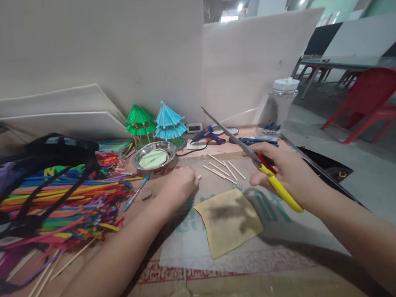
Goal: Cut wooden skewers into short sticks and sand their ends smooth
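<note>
My right hand [288, 169] grips scissors [282, 195] with yellow handles, the blades pointing up and away to the left. Closed into a fist over the table, my left hand [183, 182] has the pale tip of a thin wooden stick [199, 178] poking out from its fingers. Between my hands lie several short cut sticks [218, 171] in a loose spread. A square of yellowish sandpaper [227, 219] with a dark worn patch rests on the plastic-covered mat [180, 246] nearer to me.
Colourful pipe cleaners [64, 197] fill the left side, near a blue pen [137, 192]. Behind stand a metal bowl [137, 162], green [139, 121] and blue [169, 121] umbrella-topped models, a glue gun [205, 135] and a water bottle [275, 108]. A red chair [370, 95] is at right.
</note>
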The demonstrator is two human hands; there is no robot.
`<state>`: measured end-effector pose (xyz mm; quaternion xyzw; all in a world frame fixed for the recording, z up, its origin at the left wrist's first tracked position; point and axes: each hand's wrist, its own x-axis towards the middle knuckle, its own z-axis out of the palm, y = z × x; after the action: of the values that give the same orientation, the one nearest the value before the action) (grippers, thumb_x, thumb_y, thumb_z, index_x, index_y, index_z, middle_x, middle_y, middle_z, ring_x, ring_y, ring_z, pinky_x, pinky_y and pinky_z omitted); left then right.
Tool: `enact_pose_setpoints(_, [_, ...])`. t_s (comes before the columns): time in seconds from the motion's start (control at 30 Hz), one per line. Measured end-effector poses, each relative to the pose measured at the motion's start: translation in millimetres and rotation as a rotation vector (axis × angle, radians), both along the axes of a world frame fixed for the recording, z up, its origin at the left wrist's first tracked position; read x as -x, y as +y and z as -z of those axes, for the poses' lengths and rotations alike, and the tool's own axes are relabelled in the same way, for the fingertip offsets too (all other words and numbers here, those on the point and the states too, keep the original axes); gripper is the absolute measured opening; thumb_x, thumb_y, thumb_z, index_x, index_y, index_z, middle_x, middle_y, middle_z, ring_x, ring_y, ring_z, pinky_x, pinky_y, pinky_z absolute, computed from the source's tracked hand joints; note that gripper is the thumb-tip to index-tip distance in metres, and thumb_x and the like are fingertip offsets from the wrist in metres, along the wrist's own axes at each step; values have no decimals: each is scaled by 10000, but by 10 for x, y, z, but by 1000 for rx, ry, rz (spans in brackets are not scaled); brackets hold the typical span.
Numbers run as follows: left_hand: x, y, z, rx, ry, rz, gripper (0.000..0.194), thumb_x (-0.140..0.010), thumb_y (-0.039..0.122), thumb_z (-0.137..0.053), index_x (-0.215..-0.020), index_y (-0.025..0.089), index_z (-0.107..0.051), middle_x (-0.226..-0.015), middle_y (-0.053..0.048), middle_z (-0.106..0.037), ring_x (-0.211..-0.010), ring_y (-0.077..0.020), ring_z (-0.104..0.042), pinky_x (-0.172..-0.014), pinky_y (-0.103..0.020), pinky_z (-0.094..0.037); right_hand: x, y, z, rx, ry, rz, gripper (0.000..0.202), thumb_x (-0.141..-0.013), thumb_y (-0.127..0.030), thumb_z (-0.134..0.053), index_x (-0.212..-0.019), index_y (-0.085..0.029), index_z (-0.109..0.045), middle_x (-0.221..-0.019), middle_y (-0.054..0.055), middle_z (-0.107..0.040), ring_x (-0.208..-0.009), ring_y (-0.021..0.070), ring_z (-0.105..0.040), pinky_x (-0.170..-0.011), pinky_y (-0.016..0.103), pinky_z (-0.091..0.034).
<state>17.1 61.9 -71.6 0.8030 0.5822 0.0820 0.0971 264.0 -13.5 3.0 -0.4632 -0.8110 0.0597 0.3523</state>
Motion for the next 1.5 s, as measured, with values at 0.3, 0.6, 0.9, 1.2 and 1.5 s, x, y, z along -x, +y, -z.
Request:
enact_pose_setpoints(0.3, [468,-232,-784,-216,-533,-19,370,-981,402,-486,-1234,212,-677,-965,-40,-718,-845,-183,-636,-722,-264,-444,-112,95,200,75,100,-98,651,-884,-725,-509,-1244,-185,-559,-716,-8,-547,-583,152,-443,-569,292,-370])
enact_pose_setpoints(0.6, [139,-755,-783,-202,-990,379,240,-1034,389,-493,-1015,231,-673,-927,-13,-669,-871,-134,-596,-761,-240,-456,-39,68,275,-90,13,-165,635,-824,-661,-666,-1269,-236,-513,-1014,81,-651,-813,229,-596,-706,357,-491])
enact_pose_setpoints(0.9, [137,-724,-753,-269,-938,418,143,-1024,226,-512,-1006,233,-653,-849,24,-648,-815,-96,-609,-744,-197,-470,-25,-7,296,-132,-83,-154,710,-815,-793,-503,-1265,-244,-506,-1068,96,-640,-862,239,-583,-720,369,-479])
enact_pose_setpoints(1.2, [77,-746,-752,-406,-845,522,240,-938,45,-513,-963,207,-688,-1102,-21,-740,-1002,-131,-665,-888,-234,-500,3,-46,226,-171,-131,-146,786,-778,-831,-454,-1187,-171,-577,-961,96,-614,-863,251,-565,-743,386,-465])
enact_pose_setpoints(1.5, [119,-769,-738,-363,-844,519,241,-970,84,-525,-1043,236,-697,-1153,-29,-724,-1019,-146,-663,-916,-272,-505,-20,-66,238,-160,-135,-152,749,-786,-797,-554,-1241,-203,-576,-969,83,-617,-836,233,-563,-721,364,-465])
